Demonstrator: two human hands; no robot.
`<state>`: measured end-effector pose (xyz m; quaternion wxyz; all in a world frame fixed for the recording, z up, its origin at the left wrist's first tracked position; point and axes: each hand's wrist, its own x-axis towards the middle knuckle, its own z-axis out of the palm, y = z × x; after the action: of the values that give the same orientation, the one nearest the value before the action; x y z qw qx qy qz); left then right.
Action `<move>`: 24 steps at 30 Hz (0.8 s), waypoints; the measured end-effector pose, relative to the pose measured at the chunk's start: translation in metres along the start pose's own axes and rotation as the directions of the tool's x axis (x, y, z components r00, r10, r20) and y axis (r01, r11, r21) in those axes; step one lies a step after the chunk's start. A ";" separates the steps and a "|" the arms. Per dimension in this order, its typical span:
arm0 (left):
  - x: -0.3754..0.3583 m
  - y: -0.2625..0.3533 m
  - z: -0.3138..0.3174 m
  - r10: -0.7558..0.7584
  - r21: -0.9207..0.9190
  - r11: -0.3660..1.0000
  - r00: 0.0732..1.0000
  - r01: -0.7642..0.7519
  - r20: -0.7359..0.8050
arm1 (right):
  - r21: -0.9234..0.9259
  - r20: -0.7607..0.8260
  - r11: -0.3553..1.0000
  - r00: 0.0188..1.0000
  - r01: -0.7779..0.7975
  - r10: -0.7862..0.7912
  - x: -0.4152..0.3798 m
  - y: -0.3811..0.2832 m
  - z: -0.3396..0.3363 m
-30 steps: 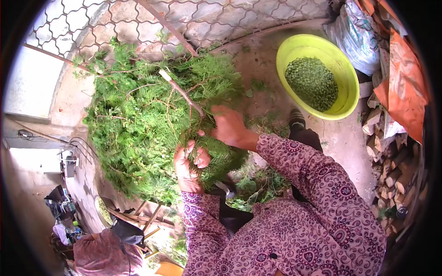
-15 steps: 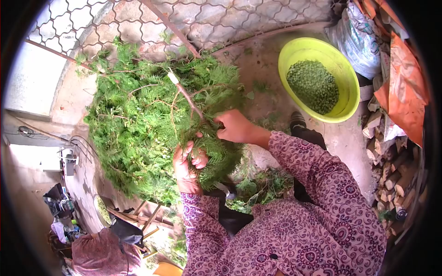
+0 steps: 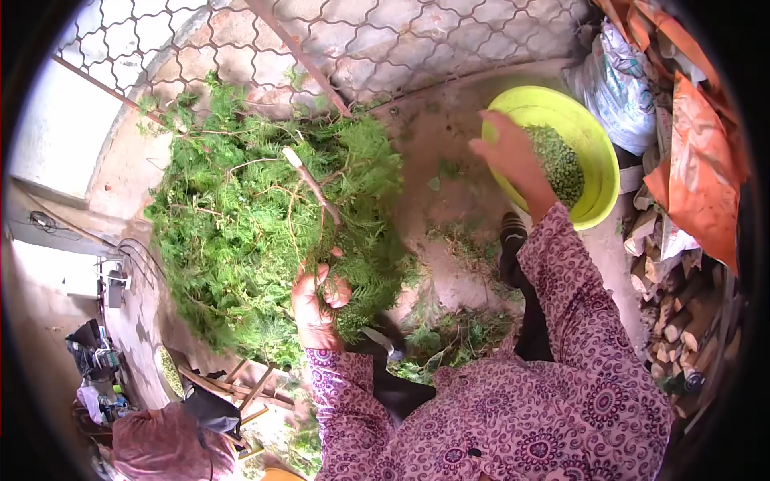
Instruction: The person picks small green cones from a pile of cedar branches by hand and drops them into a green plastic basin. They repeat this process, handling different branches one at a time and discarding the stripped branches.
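My left hand [image 3: 319, 295] is closed around a leafy green branch [image 3: 365, 240], whose cut woody end points up and to the left. Beneath and behind it spreads a large heap of green cuttings [image 3: 216, 232]. Out to the right, my right hand [image 3: 509, 152] is raised at the left rim of a yellow-green basin [image 3: 597, 176], its fingers apart and nothing visible between them. Small round green pieces [image 3: 557, 164] lie inside the basin, partly hidden by that hand.
A wire lattice [image 3: 361, 40] runs along the far side. White sacks [image 3: 613, 92], orange sheeting [image 3: 702, 176] and stacked firewood [image 3: 686, 321] line the right. At lower left another person's clothed back [image 3: 164, 441] shows. Loose sprigs [image 3: 457, 341] lie near my feet.
My right hand has left the branch and moved up and right to the basin, its fingers opening. My left hand still holds the branch, slightly lower and further left.
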<state>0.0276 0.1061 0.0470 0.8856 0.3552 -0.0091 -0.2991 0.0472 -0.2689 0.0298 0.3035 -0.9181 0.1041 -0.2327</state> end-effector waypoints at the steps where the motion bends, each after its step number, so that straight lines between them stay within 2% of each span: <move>1: 0.001 0.000 0.005 0.018 0.080 0.997 1.000 -0.018 -0.001 | 0.192 0.118 0.981 0.993 -0.008 -0.015 -0.001 -0.014 0.006; 3: 0.002 -0.004 0.019 0.054 0.191 0.981 0.997 -0.042 -0.057 | 0.442 0.267 0.895 0.961 -0.052 -0.076 -0.004 -0.037 0.017; 4: 0.003 -0.006 0.020 0.053 0.194 0.980 0.997 -0.042 -0.053 | 0.443 0.262 0.895 0.962 -0.051 -0.075 -0.005 -0.046 0.020; 6: 0.002 -0.008 0.021 -0.007 0.182 0.983 0.997 0.021 -0.078 | 0.396 0.445 0.911 0.892 -0.117 -0.079 -0.006 -0.057 0.023; 7: 0.002 -0.008 0.016 -0.020 0.159 0.987 0.999 0.026 -0.035 | 0.396 0.444 0.911 0.893 -0.115 -0.080 -0.006 -0.052 0.030; 9: 0.001 -0.008 0.010 -0.010 0.151 0.988 0.998 0.021 -0.068 | 0.440 0.382 0.898 0.902 0.014 -0.201 -0.008 -0.038 0.053; 10: 0.000 -0.008 0.007 -0.003 0.144 0.989 0.995 0.018 -0.104 | 0.439 0.381 0.899 0.903 0.013 -0.199 -0.005 -0.040 0.051; 12: -0.001 -0.008 -0.001 0.008 0.108 0.994 0.995 0.002 -0.099 | 0.292 0.575 0.953 0.783 0.075 -0.237 -0.001 -0.045 0.043; 13: 0.000 -0.006 -0.005 0.017 0.151 0.989 0.994 -0.001 -0.105 | 0.291 0.577 0.954 0.782 0.073 -0.236 -0.003 -0.046 0.040; 14: 0.001 -0.005 -0.008 0.028 0.193 0.981 0.994 -0.006 -0.110 | 0.388 0.561 0.921 0.783 0.040 -0.270 -0.006 -0.048 0.038; 15: 0.003 -0.003 -0.009 0.051 0.269 0.963 0.969 0.017 -0.242 | 0.482 0.540 0.876 0.785 0.006 -0.302 -0.008 -0.049 0.036; 16: 0.005 -0.002 -0.006 0.086 0.363 0.931 0.941 0.041 -0.326 | 0.481 0.545 0.877 0.782 0.004 -0.302 -0.009 -0.051 0.033; 18: 0.012 -0.004 0.005 0.189 0.549 0.832 0.891 0.078 -0.412 | 0.540 0.713 0.749 0.682 -0.385 -0.164 -0.010 -0.052 0.029; 19: 0.016 -0.009 -0.001 0.185 0.546 0.834 0.892 0.080 -0.413 | 0.536 0.716 0.750 0.680 -0.387 -0.160 -0.011 -0.052 0.028; 20: 0.022 -0.017 -0.011 0.325 0.835 0.538 0.885 0.116 -0.332 | 0.534 0.726 0.755 0.664 -0.381 -0.179 -0.011 -0.052 0.027; 21: 0.027 -0.024 -0.018 0.420 0.978 0.148 0.886 0.149 -0.198 | 0.534 0.735 0.758 0.648 -0.374 -0.198 -0.011 -0.052 0.027; 22: 0.027 -0.028 -0.018 0.416 0.978 0.149 0.888 0.147 -0.197 | 0.532 0.735 0.759 0.650 -0.376 -0.194 -0.011 -0.052 0.029; 24: 0.027 -0.036 -0.016 0.412 0.899 -0.365 0.908 0.244 -0.079 | 0.527 0.813 0.627 0.556 -0.574 -0.173 -0.015 -0.053 0.037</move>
<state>0.0348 0.0813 0.0069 0.2003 0.9743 -0.1025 -0.0088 0.0552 -0.2028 0.0302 0.6924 -0.6827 -0.0343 0.2307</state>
